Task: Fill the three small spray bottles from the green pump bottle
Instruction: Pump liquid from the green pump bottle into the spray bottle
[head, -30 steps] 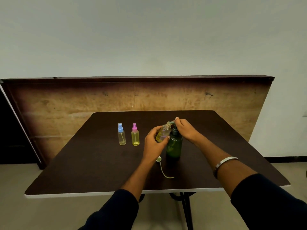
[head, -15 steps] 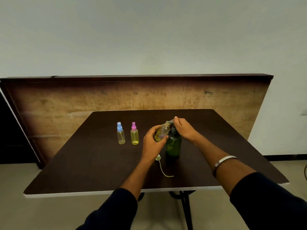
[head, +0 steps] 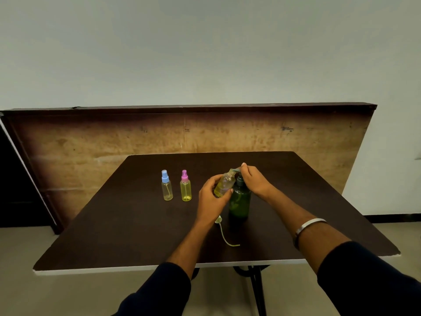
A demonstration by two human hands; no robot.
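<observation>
The green pump bottle (head: 239, 202) stands upright near the middle of the dark table (head: 114, 224). My right hand (head: 254, 181) rests on its pump head, fingers curled over the nozzle. My left hand (head: 210, 199) grips a small uncapped spray bottle (head: 224, 184), tilted with its mouth under the pump nozzle; yellow liquid sits in its lower part. Its spray cap with dip tube (head: 222, 229) lies on the table just in front. Two capped small bottles stand to the left: a blue-capped one (head: 167, 188) and a pink-capped one (head: 185, 189), both with yellowish liquid.
A wooden board (head: 91, 144) leans against the wall behind the table. The table's white front edge (head: 136, 267) runs close to my forearms. A metal table leg (head: 256, 286) shows below.
Hands and bottles keep almost the same pose; the view has shifted slightly. No clear movement of the pump or the tilted bottle.
</observation>
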